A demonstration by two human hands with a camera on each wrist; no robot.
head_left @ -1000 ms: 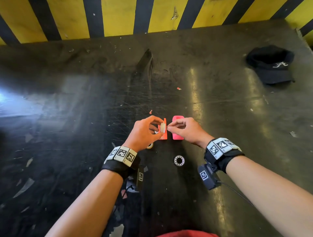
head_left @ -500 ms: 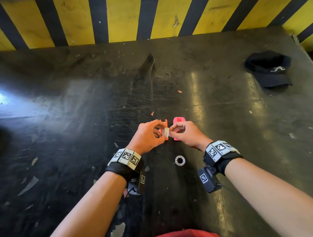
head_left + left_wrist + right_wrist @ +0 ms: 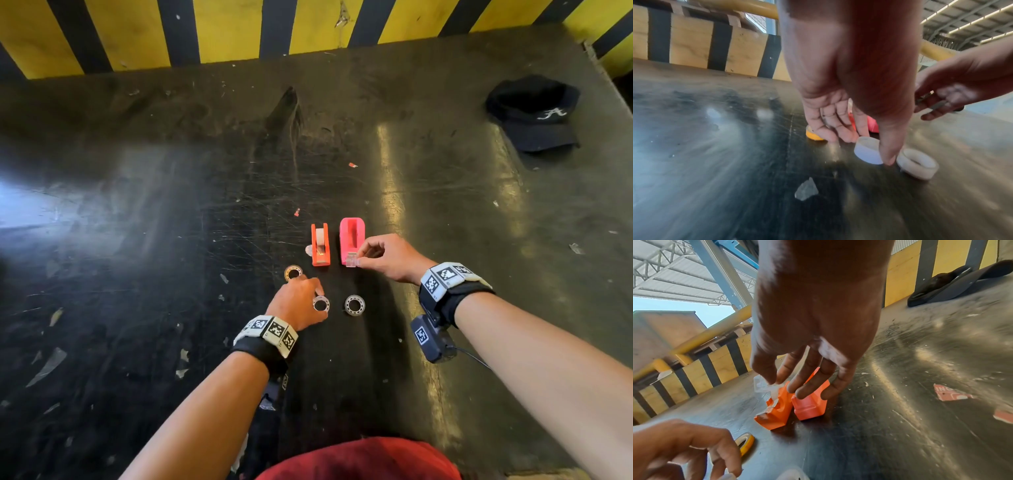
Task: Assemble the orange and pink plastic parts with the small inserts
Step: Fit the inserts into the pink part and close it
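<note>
The orange part (image 3: 321, 245) stands on the black table with a pale roll sitting in it. Just right of it is the pink part (image 3: 352, 240), whose channel is empty. My right hand (image 3: 358, 262) pinches a small clear insert (image 3: 352, 260) at the pink part's near end; the right wrist view shows this insert (image 3: 761, 384) between thumb and forefinger. Nearer me, my left hand (image 3: 317, 298) reaches down on a clear tape roll (image 3: 321, 303). In the left wrist view its thumb and forefinger straddle that roll (image 3: 867, 152).
A second clear roll (image 3: 354, 305) lies right of the left hand, and a yellow-cored roll (image 3: 293, 272) lies beyond it. A small clear piece (image 3: 309, 249) sits by the orange part. A black cap (image 3: 534, 113) lies far right. A striped wall (image 3: 308, 27) bounds the back.
Both hands were together at the orange part, working a small pale piece. The left hand has dropped back to the clear roll; the right has shifted to the pink part with the clear insert.
</note>
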